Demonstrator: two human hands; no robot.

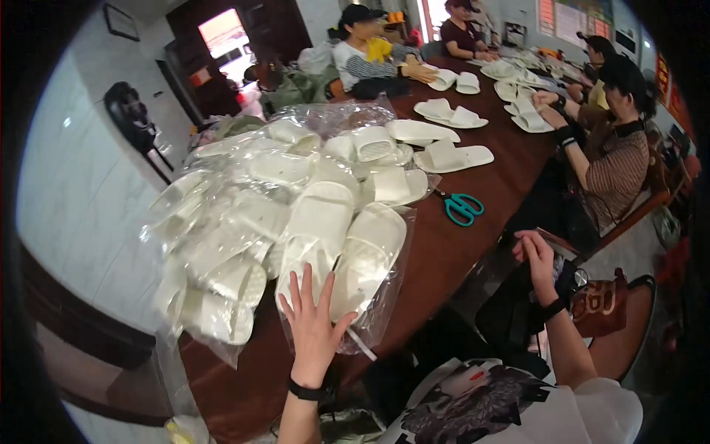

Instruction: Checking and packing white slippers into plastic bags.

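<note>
My left hand lies with its fingers spread over the near end of a pair of white slippers in a clear plastic bag. A thin white strip sticks out beside my thumb, at the bag's near end. Off the table's right edge, my right hand hangs in the air with loosely bent fingers and nothing visible in it. Left of and behind the bagged pair, more white slippers in clear bags are heaped up. Teal-handled scissors rest to the right of the heap, their blades partly covered by plastic.
Loose white slippers lie along the long brown table. Several people sit farther up it; one at the right handles a slipper, another at the far left reaches toward a pair. A chair stands beside me at the right.
</note>
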